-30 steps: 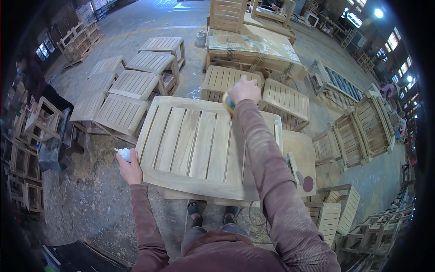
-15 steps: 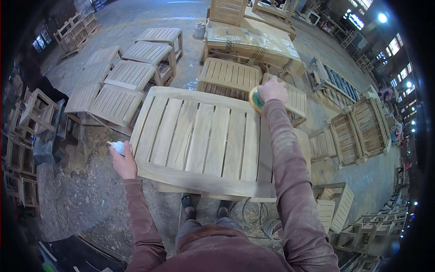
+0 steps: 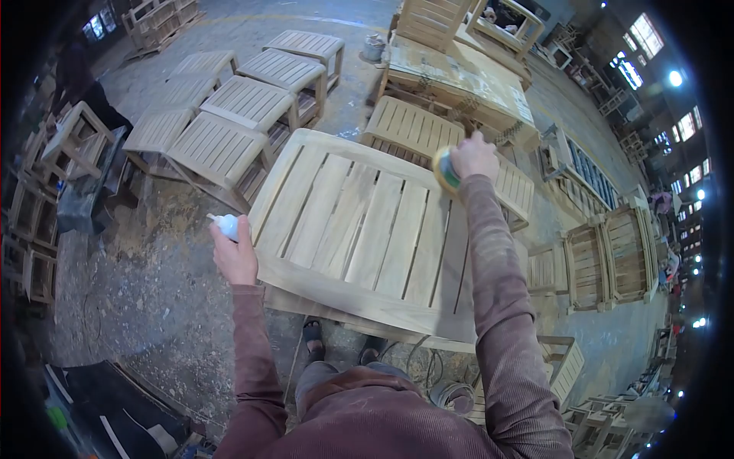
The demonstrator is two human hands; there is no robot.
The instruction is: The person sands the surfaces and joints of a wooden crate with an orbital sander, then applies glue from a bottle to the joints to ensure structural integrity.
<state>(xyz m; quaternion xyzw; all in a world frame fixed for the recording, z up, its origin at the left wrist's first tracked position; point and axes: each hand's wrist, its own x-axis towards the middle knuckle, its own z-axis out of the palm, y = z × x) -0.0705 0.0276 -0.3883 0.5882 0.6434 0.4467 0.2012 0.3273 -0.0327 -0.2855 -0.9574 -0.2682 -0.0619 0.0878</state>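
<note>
In front of me lies a slatted wooden top (image 3: 336,222) with rounded corners and dark gaps between its slats. My left hand (image 3: 235,256) is closed around a small pale-blue squeeze bottle (image 3: 227,224) with a white nozzle, just off the near left corner of the wood. At the far right edge, my right hand (image 3: 475,157) grips a round yellow-and-green disc (image 3: 446,170); whether it is a pad or a roll, I cannot make out. The disc is at the wood's edge, its underside hidden.
Several slatted stools (image 3: 246,103) stand at the left, with another slatted piece (image 3: 413,128) beyond the top. A worn workbench (image 3: 459,73) is farther back. A bucket (image 3: 453,396) and hose lie by my feet. A person (image 3: 84,84) is at the far left.
The view has turned, so the slatted top and surroundings sit at a different angle and farther right. Both hands keep hold of the bottle and the disc.
</note>
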